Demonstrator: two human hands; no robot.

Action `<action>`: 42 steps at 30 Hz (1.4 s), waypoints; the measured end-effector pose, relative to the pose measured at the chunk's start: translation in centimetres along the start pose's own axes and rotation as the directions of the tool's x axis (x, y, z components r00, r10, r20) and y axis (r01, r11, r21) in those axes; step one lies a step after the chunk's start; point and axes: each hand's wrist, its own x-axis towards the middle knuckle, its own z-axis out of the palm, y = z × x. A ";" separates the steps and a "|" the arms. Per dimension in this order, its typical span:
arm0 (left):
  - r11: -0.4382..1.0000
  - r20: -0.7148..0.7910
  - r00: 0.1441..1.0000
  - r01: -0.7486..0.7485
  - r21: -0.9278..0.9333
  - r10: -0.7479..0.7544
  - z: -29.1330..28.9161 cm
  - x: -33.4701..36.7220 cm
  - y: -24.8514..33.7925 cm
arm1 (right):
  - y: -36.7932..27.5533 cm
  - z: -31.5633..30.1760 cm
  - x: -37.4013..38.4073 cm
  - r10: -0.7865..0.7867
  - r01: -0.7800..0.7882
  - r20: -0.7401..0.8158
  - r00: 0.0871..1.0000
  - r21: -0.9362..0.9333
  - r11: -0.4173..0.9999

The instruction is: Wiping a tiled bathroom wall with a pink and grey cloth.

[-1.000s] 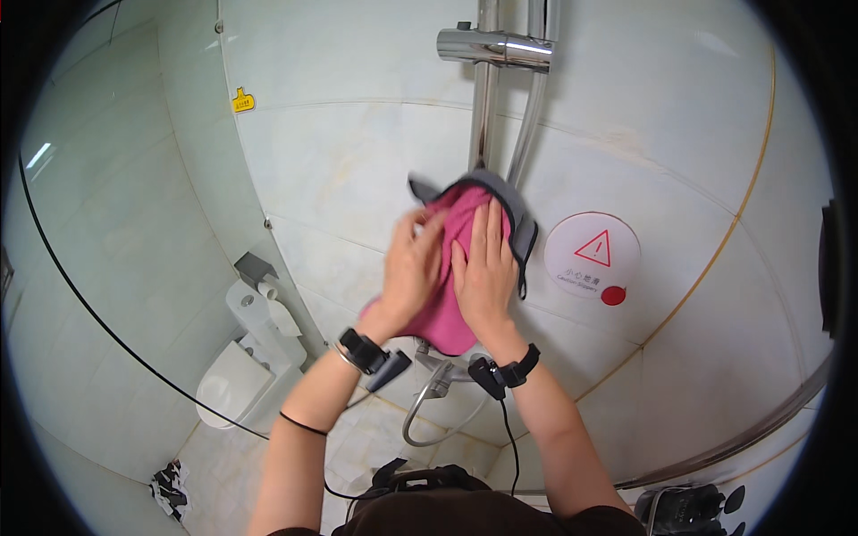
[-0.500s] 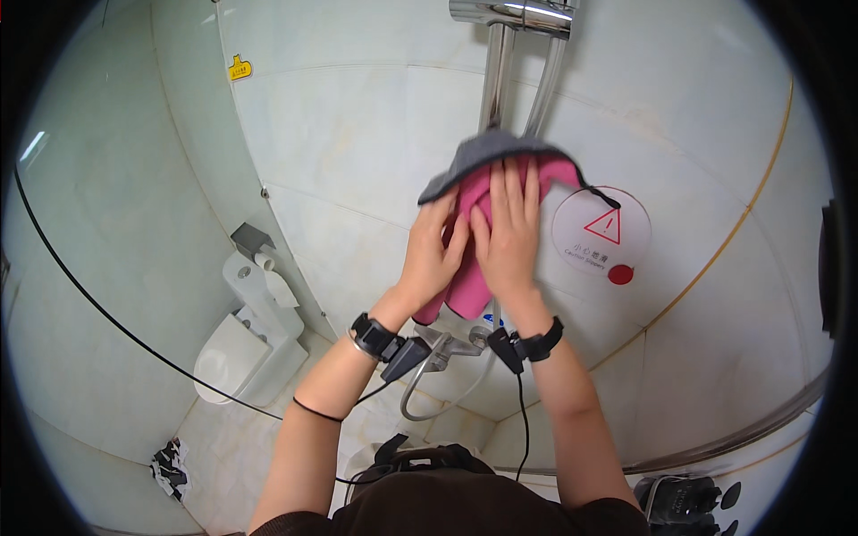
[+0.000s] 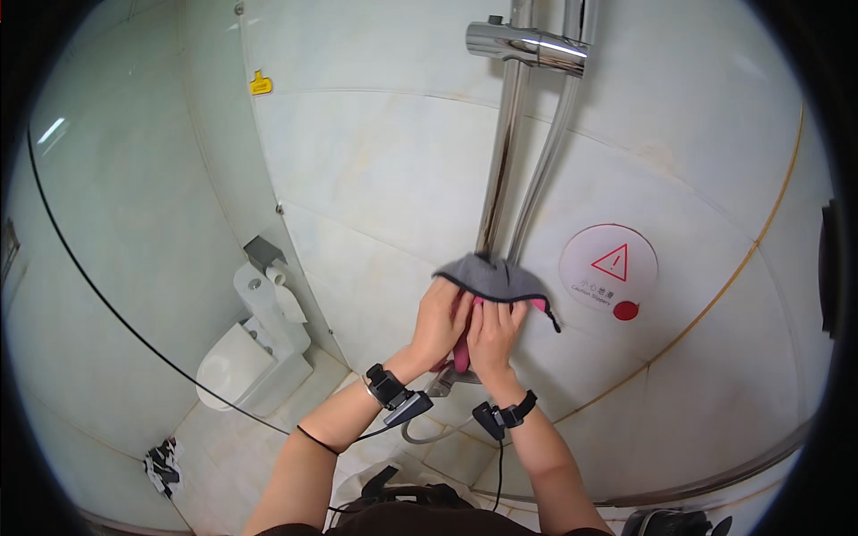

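Observation:
A grey cloth with a pink underside and black edging (image 3: pixel 496 279) is wrapped against the chrome shower rail (image 3: pixel 506 152), low on the rail. My left hand (image 3: pixel 436 323) grips the cloth from the left, its fingers partly under the grey fold. Beside it, my right hand (image 3: pixel 493 338) presses the cloth with fingers bent over the pink side. The cloth hides the rail between my hands. A metal hose (image 3: pixel 545 170) runs down beside the rail and passes behind the cloth. Just below my hands is the mixer tap (image 3: pixel 442 384), partly covered.
A chrome holder (image 3: pixel 527 46) sits high on the rail. On the wall to the right is a round warning sticker (image 3: pixel 608 268). Beyond a glass panel at left stand a white toilet (image 3: pixel 237 362) and a paper roll (image 3: pixel 288 299). Dark bottles (image 3: pixel 666 523) are at lower right.
Both hands have slid down the rail with the cloth, from above the warning sticker's level to below it. The grey side now covers more of the pink. The view has shifted upward.

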 end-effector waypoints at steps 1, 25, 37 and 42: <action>1.000 0.015 1.000 -0.006 -0.010 0.006 -0.3 1.1 0.3 | -0.2 0.1 1.2 0.012 -0.012 -0.006 1.000 -0.013 1.000; 0.801 -0.014 0.929 -0.327 -0.502 0.370 -2.3 14.0 -0.8 | -5.8 2.4 10.4 0.040 -0.171 -0.370 0.928 -0.327 0.929; 0.827 0.064 0.936 -0.273 -0.491 0.347 -2.6 10.4 -1.9 | -5.0 1.9 6.6 0.108 -0.167 -0.174 0.979 -0.370 0.914; 0.775 0.056 0.937 -0.252 -0.579 0.346 -3.1 17.1 0.9 | -5.5 -0.1 15.0 -0.054 -0.059 -0.288 0.956 -0.369 0.927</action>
